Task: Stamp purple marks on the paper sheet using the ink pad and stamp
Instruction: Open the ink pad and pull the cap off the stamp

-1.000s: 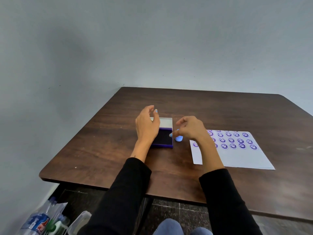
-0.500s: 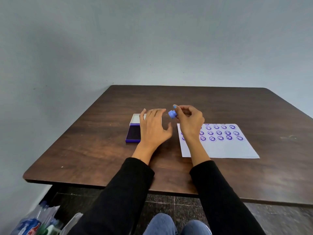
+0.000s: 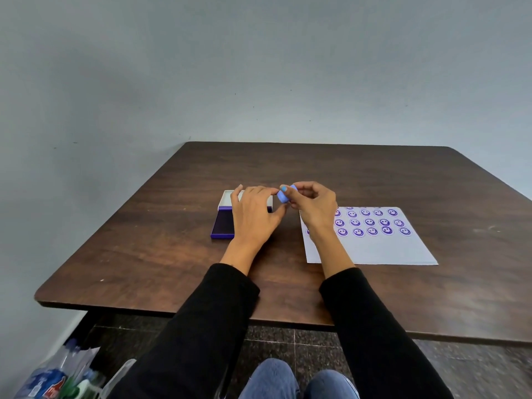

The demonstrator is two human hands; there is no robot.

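A small blue round stamp (image 3: 283,194) is held above the table between the fingers of my right hand (image 3: 312,207). My left hand (image 3: 253,216) hovers beside it with its fingers apart, its fingertips close to the stamp, and it covers the right part of the open purple ink pad (image 3: 223,223). The pad's white lid (image 3: 227,197) lies open behind it. To the right lies the white paper sheet (image 3: 374,249), with rows of purple smiley marks across its far half; my right wrist hides its left edge.
The dark wooden table (image 3: 316,168) stands against a grey wall. On the floor at the lower left lie plastic bottles (image 3: 49,384) in a bag. My knees show under the table's near edge.
My right hand lifted the stamp from the table beside the pad and raised it. My left hand left the pad's edge and moved toward the stamp. The camera view shifted.
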